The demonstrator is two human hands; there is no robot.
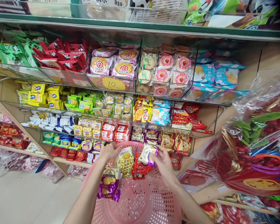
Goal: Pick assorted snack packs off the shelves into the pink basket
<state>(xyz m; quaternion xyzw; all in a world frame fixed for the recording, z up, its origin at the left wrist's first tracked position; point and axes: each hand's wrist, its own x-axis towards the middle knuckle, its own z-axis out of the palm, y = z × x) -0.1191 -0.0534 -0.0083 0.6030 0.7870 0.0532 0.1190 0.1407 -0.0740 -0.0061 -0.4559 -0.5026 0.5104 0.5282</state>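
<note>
A pink perforated plastic basket (140, 214) is tilted towards me below the shelves. My left hand (108, 154) is closed on its far rim, left of the middle. Between the thumb and fingers of my right hand (163, 161) is a small cream-and-purple snack packet (146, 154), over the basket's far right side. Inside the basket, purple biscuit packets (109, 185) lie at the left. Yellow-and-white striped packets (125, 161) are stacked in the middle, with red packets (140, 168) just right of them, below the held packet.
Tiered shelves of wrapped snacks rise ahead, with red-and-white packets (114, 132) and purple packets (151, 134) just beyond the basket. A yellow price tag (112, 83) reads 10. Clear plastic wrapping around red goods and green leaves (259, 124) juts out at the right. Pale floor tiles (21, 196) show at lower left.
</note>
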